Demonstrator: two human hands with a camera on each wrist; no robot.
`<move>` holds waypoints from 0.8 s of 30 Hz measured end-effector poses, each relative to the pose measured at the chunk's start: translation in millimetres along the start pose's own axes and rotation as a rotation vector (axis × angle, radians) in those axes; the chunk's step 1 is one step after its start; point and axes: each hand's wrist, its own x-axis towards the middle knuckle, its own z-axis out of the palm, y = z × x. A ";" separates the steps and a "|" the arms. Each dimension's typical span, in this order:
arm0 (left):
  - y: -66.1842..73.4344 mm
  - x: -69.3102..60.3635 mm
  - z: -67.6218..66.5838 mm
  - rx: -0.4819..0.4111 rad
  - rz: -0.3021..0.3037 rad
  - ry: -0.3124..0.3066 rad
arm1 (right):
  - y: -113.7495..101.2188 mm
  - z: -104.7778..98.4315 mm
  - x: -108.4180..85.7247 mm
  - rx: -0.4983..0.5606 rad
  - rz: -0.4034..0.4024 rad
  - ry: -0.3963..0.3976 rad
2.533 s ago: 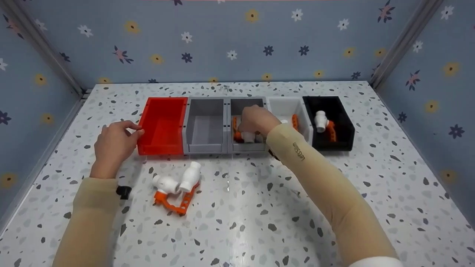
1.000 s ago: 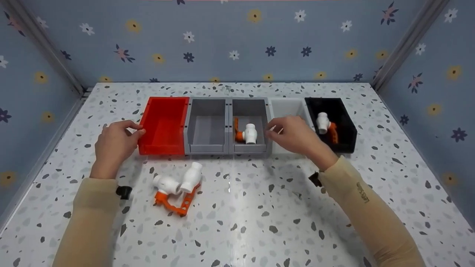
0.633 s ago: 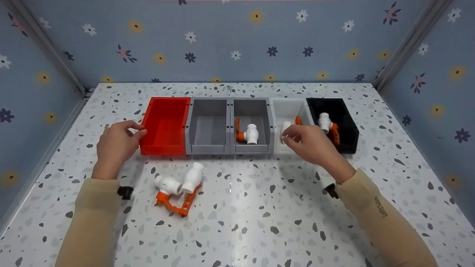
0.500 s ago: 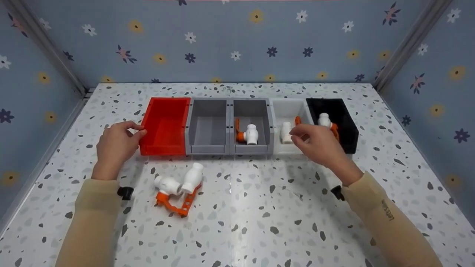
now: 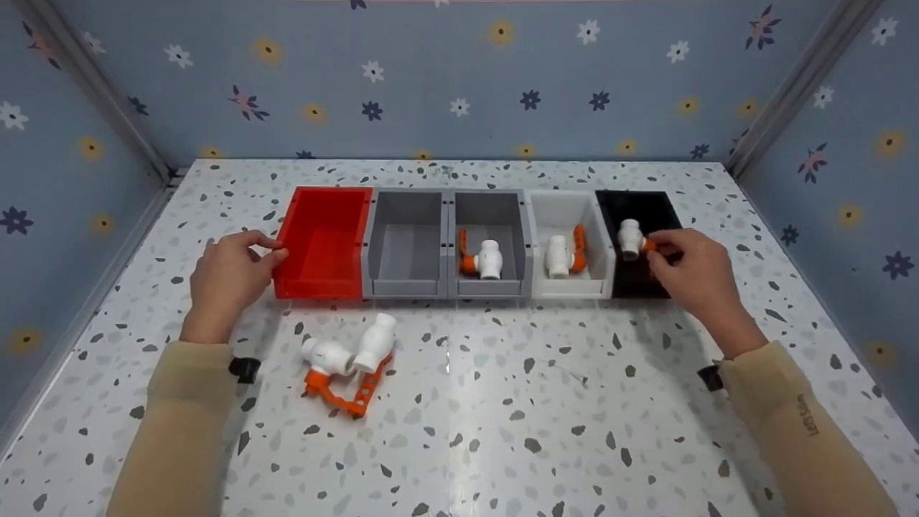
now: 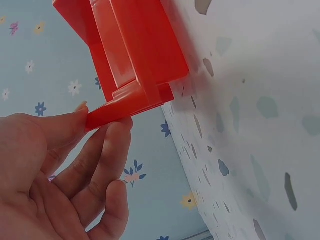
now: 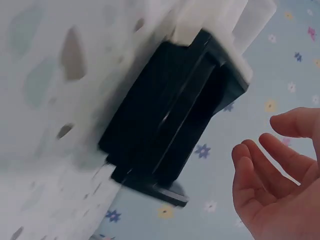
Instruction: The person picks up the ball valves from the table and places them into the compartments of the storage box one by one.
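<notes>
The left hand [image 5: 233, 273] pinched the side rim of the red bin [image 5: 323, 289] at the left end of a row of five, its grip closed on the edge with thumb on one face and fingertips on the other, as the left wrist view showed; the right hand [image 5: 696, 269] was at the black bin [image 5: 635, 281] at the row's other end, its grip released, thumb and fingers bent and apart in the right wrist view with nothing held between them; from the head, its fingertips appeared beside the orange handle of a white valve [image 5: 630, 240] lying inside that bin, though whether they touched it I could not tell; a second valve [image 5: 558, 257] lay in the white bin [image 5: 571, 290], handle toward the right; a third valve [image 5: 490, 260] lay in the right grey bin [image 5: 488, 289], handle toward the left; the left grey bin [image 5: 406, 289] stood between that one and the red; nearer the person, on the speckled bench [image 5: 502, 445], a fourth valve [image 5: 329, 357] and a fifth valve [image 5: 375, 342] lay close together in front of the red and left grey bins, their orange handles forming a V; flowered walls [image 5: 423, 57] enclosed the bench; beige sleeves [image 5: 179, 431] covered both forearms.
</notes>
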 end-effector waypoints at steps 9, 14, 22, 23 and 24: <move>-0.2 0.4 1.8 0.009 -0.011 -0.004 | 36.4 -9.5 -4.5 -0.074 0.075 0.050; -0.3 0.3 1.6 0.001 -0.013 0.001 | 46.5 -11.6 -5.6 -0.084 0.119 0.072; -0.3 0.2 1.3 -0.002 -0.021 0.004 | 53.3 -9.2 -5.8 -0.080 0.206 0.026; -0.5 0.2 0.9 -0.004 -0.021 0.005 | 53.7 -9.1 -5.4 -0.073 0.218 0.019; -0.8 0.2 0.3 -0.006 -0.020 0.005 | 53.9 -9.1 -4.8 -0.062 0.232 0.012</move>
